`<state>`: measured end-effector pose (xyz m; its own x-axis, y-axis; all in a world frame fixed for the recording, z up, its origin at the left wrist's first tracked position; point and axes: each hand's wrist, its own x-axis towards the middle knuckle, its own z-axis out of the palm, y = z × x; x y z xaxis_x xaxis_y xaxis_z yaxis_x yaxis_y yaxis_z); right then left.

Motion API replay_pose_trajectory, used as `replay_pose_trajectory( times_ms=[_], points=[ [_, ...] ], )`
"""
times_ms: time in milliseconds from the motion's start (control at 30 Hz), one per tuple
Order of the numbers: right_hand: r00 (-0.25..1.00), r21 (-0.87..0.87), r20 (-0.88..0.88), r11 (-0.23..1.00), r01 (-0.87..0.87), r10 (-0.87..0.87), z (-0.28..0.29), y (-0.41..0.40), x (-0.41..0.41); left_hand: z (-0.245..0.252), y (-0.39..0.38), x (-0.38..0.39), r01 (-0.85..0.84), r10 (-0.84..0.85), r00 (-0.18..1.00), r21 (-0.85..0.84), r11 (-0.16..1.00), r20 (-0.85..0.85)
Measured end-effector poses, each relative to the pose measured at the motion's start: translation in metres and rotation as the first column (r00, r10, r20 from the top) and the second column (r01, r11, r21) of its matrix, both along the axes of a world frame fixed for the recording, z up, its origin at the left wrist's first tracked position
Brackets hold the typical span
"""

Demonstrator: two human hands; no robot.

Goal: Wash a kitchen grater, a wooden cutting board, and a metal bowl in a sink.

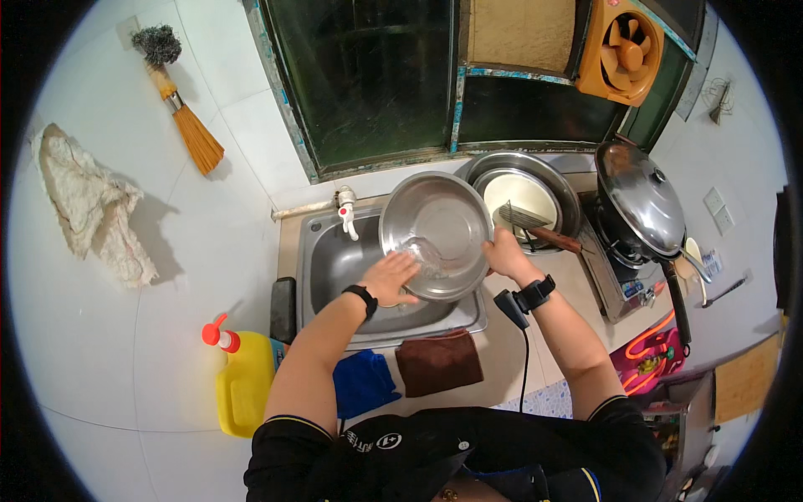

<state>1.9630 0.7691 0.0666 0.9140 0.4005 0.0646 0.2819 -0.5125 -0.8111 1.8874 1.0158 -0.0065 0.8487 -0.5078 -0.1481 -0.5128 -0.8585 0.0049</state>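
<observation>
A stainless steel basin point(448, 213) is tilted above the sink point(339, 267), with a little water pooled in its lower left part. My right hand point(507, 256) grips the basin's right rim. Spread flat, my left hand point(390, 276) lies over the lower left rim, its fingertips at the water; whether the palm touches the metal is hard to tell. A white faucet point(346, 213) with a red dot on its handle stands behind the sink's left side. No stream from its spout is visible.
Right of the basin stand nested bowls point(568, 207) with a wooden-handled slotted turner point(552, 237). A lidded wok point(643, 201) sits on the gas stove point(618, 276). Blue point(364, 383) and brown cloths point(439, 365) lie at the front edge, a yellow pump jug point(244, 383) at left.
</observation>
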Motion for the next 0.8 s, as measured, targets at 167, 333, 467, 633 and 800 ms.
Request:
replay_pose_trajectory(
  times_ms=[167, 333, 467, 633, 800],
  points=[
    [0.990, 0.159, -0.143, 0.987, 0.013, 0.010, 0.029, 0.005, -0.012, 0.024, 0.021, 0.016, -0.133, 0.088, 0.961, 0.158, 0.978, 0.263],
    [0.950, 0.089, 0.286, 0.991, 0.102, -0.123, -0.011, -0.003, -0.005, 0.014, 0.001, 0.009, -0.140, 0.137, 0.968, 0.000, 0.990, 0.209],
    [0.953, 0.231, 0.240, 0.965, 0.126, -0.182, -0.039, 0.006, -0.008, -0.016, -0.036, -0.008, -0.211, 0.230, 0.962, -0.134, 0.968, 0.146],
    [0.990, 0.377, 0.089, 0.923, 0.070, -0.111, -0.067, 0.021, -0.012, -0.016, -0.084, -0.015, -0.382, 0.394, 0.918, -0.374, 0.845, -0.047],
    [0.874, 0.638, -0.485, 0.698, 0.325, 0.036, -0.082, 0.040, -0.019, -0.004, -0.087, -0.014, -0.331, 0.348, 0.935, -0.505, 0.797, -0.064]
  ],
)
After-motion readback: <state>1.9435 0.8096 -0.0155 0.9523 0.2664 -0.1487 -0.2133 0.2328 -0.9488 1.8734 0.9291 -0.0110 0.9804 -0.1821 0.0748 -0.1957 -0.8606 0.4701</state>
